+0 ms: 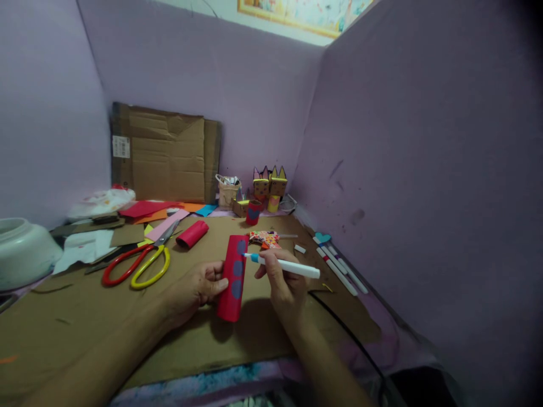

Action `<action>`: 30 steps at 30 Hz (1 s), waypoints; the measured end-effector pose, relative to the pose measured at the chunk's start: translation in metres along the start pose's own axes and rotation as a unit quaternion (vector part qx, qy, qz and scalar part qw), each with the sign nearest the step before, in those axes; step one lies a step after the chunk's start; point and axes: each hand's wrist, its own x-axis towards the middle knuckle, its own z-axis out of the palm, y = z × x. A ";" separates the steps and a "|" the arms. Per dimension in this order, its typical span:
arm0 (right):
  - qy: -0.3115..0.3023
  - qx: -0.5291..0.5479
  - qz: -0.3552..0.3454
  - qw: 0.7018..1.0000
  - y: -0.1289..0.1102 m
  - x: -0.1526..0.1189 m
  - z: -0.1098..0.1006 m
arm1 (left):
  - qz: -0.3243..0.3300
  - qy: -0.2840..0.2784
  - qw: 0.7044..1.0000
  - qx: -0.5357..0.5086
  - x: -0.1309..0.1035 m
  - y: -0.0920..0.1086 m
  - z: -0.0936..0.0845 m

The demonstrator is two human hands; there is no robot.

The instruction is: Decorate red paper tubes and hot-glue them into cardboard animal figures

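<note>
Plain, pale purple walls point(403, 141) met in a corner, the right one smudged; a yellow-bordered picture point(305, 14) showed at the top, and the light was dim.

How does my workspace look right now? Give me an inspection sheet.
Surface: brown cardboard, marked and creased.
Job's things: long red tube with blue-purple spots; white marker, its tip at the tube, contact unclear.
Clutter: scissors lying open, paper pieces, shorter red tube, loose markers at right.
Grippers: left fingers hold the spotted tube; right fingers hold the marker.
Cables: black cable runs off the near right side.
Surroundings: purple walls, right one smudged; cardboard sheets leaning behind.
</note>
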 end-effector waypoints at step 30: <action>0.032 -0.027 -0.013 0.999 -0.002 0.005 0.000 | 0.018 -0.014 1.000 0.014 0.007 -0.011 -0.012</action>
